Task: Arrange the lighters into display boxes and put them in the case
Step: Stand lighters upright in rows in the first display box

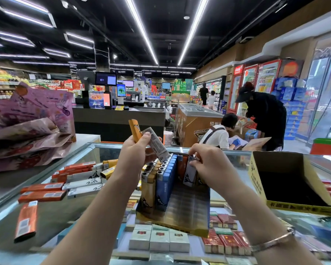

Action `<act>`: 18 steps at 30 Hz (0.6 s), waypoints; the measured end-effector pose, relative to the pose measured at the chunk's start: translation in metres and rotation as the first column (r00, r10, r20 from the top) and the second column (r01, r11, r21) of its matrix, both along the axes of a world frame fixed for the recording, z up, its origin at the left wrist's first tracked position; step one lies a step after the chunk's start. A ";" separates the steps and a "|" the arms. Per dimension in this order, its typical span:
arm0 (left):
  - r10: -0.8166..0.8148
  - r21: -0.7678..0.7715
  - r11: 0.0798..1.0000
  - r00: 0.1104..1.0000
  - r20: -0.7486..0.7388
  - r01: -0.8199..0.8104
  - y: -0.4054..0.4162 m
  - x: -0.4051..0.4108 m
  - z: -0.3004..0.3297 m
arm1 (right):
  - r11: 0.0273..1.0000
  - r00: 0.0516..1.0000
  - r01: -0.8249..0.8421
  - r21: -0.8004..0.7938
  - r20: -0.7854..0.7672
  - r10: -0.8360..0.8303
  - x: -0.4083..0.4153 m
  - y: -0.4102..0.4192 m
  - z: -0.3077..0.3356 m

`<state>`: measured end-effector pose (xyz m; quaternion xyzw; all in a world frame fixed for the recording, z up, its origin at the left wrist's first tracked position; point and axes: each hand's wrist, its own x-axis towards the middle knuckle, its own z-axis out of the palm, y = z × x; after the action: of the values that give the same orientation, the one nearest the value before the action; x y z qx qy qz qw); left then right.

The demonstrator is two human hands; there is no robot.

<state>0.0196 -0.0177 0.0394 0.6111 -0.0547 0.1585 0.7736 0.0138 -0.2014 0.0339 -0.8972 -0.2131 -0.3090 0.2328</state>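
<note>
A display box [187, 211] stands on the glass case [52, 217], with rows of yellow and blue lighters [161, 180] upright in its left part. My left hand [136, 152] grips a yellow lighter [134, 129] and a grey lighter [157, 144] above the box. My right hand [208, 159] pinches the top of a grey lighter [190, 173] standing in the box beside an orange one. Loose orange and grey lighters [73, 180] lie spread on the glass to the left. A second, empty display box [287, 180] stands at the right.
Cigarette packs [159, 240] show through the glass below the box. Purple snack bags [29, 119] pile up at the left. Two people [264, 115] bend over boxes beyond the counter, near a chest freezer [197, 121] and checkout screens.
</note>
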 end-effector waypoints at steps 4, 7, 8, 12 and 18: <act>0.001 -0.023 1.000 1.000 0.010 -0.001 0.001 0.000 0.000 | 0.997 1.000 0.012 -0.074 0.008 -0.011 0.000 0.001 0.000; -0.021 -0.061 0.998 1.000 0.014 0.022 0.002 0.000 0.000 | 0.996 1.000 0.011 -0.087 0.005 -0.011 -0.002 0.001 0.001; -0.035 -0.076 0.996 0.999 0.019 0.036 0.002 0.000 0.000 | 0.995 1.000 0.015 -0.096 0.005 -0.015 -0.002 0.001 0.001; -0.072 -0.127 0.989 0.997 0.036 0.076 0.002 -0.002 0.001 | 0.980 0.998 0.058 -0.188 -0.015 -0.062 -0.003 0.006 0.000; -0.091 -0.145 0.985 0.995 0.041 0.096 0.001 -0.004 0.002 | 0.979 0.995 0.089 -0.184 -0.026 -0.095 -0.003 0.007 0.001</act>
<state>0.0160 -0.0168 0.0411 0.5463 -0.0848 0.1362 0.8221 0.0104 -0.1945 0.0346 -0.9290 -0.1947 -0.2827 0.1385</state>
